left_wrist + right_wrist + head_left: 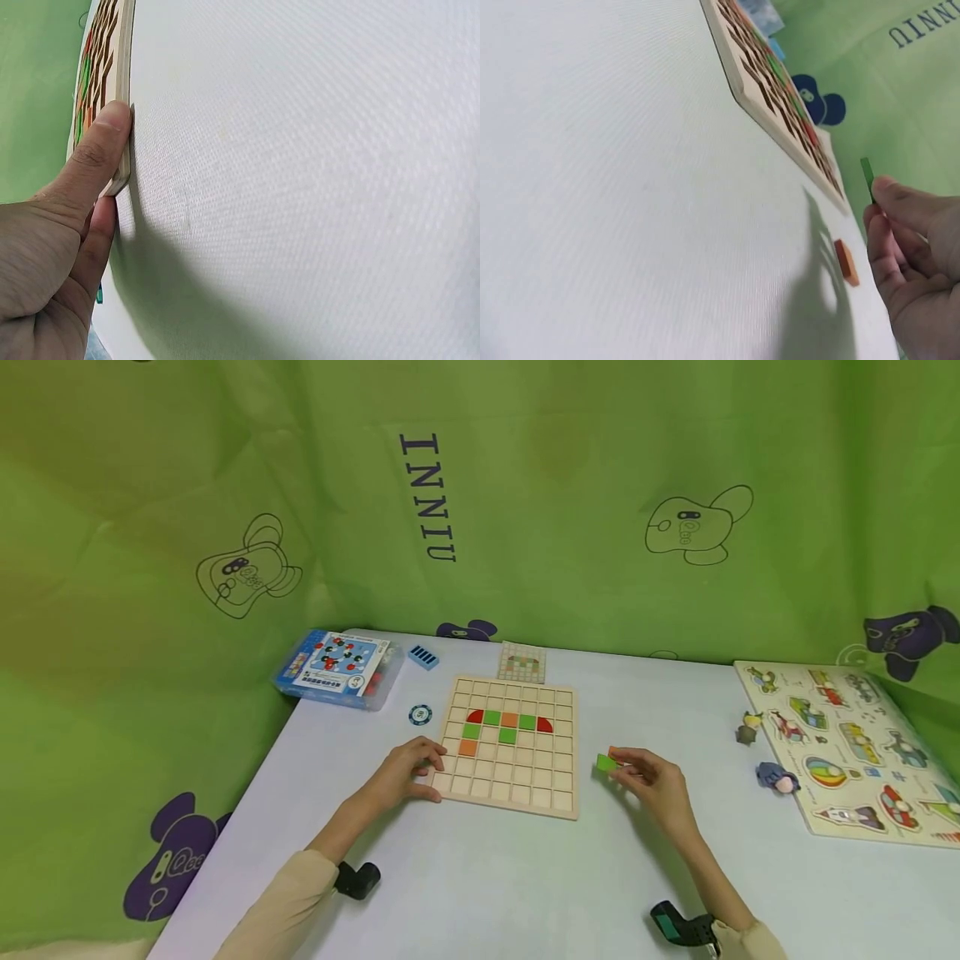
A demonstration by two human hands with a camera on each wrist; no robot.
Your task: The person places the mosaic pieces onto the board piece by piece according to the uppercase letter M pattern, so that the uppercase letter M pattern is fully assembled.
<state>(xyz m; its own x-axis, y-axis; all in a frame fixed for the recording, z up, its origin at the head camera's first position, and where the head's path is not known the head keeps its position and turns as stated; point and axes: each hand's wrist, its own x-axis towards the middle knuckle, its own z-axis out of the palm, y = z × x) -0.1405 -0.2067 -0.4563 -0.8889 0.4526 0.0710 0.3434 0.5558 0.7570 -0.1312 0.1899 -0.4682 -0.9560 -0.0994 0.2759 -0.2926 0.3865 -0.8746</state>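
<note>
A wooden grid board (555, 781) lies on the table, with green, orange and red tiles in several cells. My left hand (405, 770) holds its near left corner, the thumb (112, 120) against the near edge and the fingers at the left side. To the right of the board, my right hand (658, 789) pinches a green square tile (606, 763) between thumb and fingertips. An orange tile (846, 262) appears below that hand on the white table, partly hidden behind the green tile in the head view.
Behind the board lies a pattern card (522, 675). A plastic box (330, 664), a striped blue block (423, 657) and a round chip (421, 715) sit on the left. At right are a picture puzzle board (817, 777) and two small figures, one blue-purple (776, 777).
</note>
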